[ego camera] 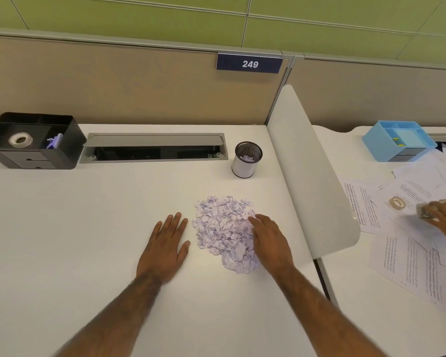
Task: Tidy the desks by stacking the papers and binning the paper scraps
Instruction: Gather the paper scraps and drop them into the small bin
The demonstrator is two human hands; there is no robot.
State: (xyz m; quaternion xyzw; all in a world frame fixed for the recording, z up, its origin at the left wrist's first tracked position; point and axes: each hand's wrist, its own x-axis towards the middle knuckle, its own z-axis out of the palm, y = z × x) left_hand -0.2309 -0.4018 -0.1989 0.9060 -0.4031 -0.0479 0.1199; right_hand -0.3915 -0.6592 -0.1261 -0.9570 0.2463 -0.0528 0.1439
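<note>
A heap of torn pale-lilac paper scraps (223,230) lies on the white desk (88,228), right of centre. My left hand (165,246) lies flat on the desk just left of the heap, fingers straight, a small gap between thumb and scraps. My right hand (268,240) rests with straight fingers against the heap's right edge, fingertips on the scraps. A small mesh-topped cylindrical bin (247,160) stands behind the heap with a few scraps inside. Printed papers (397,243) lie spread loosely over the neighbouring desk at right.
A black desk organiser (36,140) with a tape roll sits back left. A grey cable hatch (153,148) lies open at the back. A white divider (312,171) splits the desks. On the right desk: a blue organiser (398,140), a tape roll (397,203), another person's hand (443,215).
</note>
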